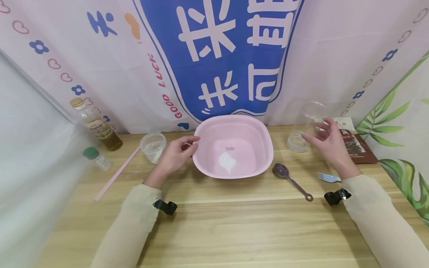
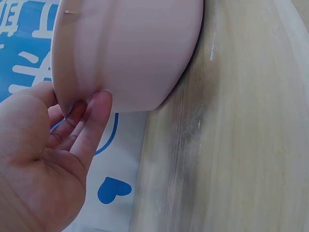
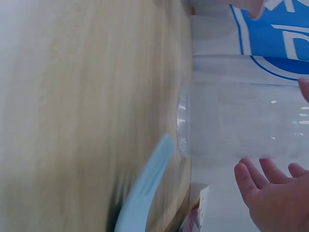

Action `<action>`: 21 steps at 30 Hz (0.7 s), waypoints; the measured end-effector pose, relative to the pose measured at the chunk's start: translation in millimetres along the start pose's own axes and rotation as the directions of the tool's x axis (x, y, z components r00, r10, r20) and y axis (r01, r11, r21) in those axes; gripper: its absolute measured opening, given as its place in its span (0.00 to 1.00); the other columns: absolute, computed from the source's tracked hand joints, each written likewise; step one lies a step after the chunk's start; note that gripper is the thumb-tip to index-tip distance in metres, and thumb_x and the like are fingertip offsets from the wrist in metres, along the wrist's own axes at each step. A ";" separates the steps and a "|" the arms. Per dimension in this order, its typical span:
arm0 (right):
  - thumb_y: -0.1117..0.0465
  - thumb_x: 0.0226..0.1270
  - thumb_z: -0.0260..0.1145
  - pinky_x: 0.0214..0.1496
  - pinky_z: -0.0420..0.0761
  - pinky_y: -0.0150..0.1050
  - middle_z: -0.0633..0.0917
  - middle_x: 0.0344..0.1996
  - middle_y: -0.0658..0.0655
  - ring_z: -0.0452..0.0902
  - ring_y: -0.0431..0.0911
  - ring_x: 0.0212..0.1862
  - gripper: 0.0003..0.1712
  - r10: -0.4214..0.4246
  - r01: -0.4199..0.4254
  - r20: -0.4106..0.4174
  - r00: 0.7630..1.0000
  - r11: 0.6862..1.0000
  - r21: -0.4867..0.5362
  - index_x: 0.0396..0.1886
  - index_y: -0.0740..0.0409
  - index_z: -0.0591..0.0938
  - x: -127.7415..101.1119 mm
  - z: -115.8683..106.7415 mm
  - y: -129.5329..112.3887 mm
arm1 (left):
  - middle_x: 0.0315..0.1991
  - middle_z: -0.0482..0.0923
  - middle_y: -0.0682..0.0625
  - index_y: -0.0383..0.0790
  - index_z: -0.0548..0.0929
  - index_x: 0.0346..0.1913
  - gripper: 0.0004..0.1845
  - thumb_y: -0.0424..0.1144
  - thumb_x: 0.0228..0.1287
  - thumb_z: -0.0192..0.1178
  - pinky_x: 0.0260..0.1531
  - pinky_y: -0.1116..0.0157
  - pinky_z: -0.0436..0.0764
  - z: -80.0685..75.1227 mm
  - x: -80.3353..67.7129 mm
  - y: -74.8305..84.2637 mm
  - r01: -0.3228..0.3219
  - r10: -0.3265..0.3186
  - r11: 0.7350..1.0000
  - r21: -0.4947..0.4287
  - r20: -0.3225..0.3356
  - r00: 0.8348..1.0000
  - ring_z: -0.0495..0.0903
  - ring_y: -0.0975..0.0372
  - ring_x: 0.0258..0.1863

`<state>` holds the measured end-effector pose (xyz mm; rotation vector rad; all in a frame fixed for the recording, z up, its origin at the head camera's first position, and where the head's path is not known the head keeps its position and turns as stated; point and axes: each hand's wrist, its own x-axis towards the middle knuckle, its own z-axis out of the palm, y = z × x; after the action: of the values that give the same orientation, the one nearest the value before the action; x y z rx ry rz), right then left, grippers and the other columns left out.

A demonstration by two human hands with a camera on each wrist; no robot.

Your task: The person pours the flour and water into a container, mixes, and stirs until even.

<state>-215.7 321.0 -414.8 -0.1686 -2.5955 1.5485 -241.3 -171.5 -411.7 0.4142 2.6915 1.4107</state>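
Note:
My left hand [image 1: 177, 154] pinches the left rim of a pink basin [image 1: 204, 160], thumb on one side and fingers beneath the lip in the left wrist view. A white patch [image 1: 227, 162] that looks like powder lies on the basin's floor. To the right stands a tall clear jar [image 3: 231, 121], upright on the table near the backdrop. My right hand [image 1: 330, 143] is spread beside the jar, its thumb and fingers on either side of it. Whether the fingertips touch the jar is hard to tell.
A brown spoon [image 1: 291, 180] and a light blue fork [image 1: 328, 177] lie at right, before a brown packet [image 1: 360, 149]. At left are a clear tub [image 1: 153, 147], pink chopsticks [image 1: 117, 174], a green-capped shaker [image 1: 97, 158] and an oil bottle [image 1: 100, 128].

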 end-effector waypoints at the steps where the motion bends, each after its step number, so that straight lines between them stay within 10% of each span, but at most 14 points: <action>1: 0.44 0.74 0.74 0.84 0.65 0.66 0.59 0.85 0.71 0.60 0.70 0.82 0.63 -0.006 0.006 0.002 1.000 1.000 0.009 0.89 0.57 0.41 2.7 2.0 -1.0 | 0.56 0.85 0.40 0.41 0.83 0.70 0.20 0.42 0.82 0.60 0.49 0.57 0.92 0.3 0.5 0.7 0.005 -0.005 1.000 -0.005 0.005 1.000 0.88 0.51 0.50; 21: 0.49 0.73 0.76 0.82 0.71 0.60 0.63 0.83 0.62 0.69 0.63 0.78 0.49 -0.076 0.078 -0.077 0.994 0.997 0.016 0.80 0.64 0.60 13.9 13.4 -6.3 | 0.57 0.83 0.39 0.41 0.81 0.71 0.21 0.43 0.83 0.59 0.54 0.45 0.91 1.9 -0.2 5.4 0.050 -0.048 0.998 -0.038 0.028 0.998 0.86 0.50 0.48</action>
<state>-231.8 308.5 -414.9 -0.1220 -2.4979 1.5097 -239.7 -167.1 -408.4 0.3593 2.6299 1.4307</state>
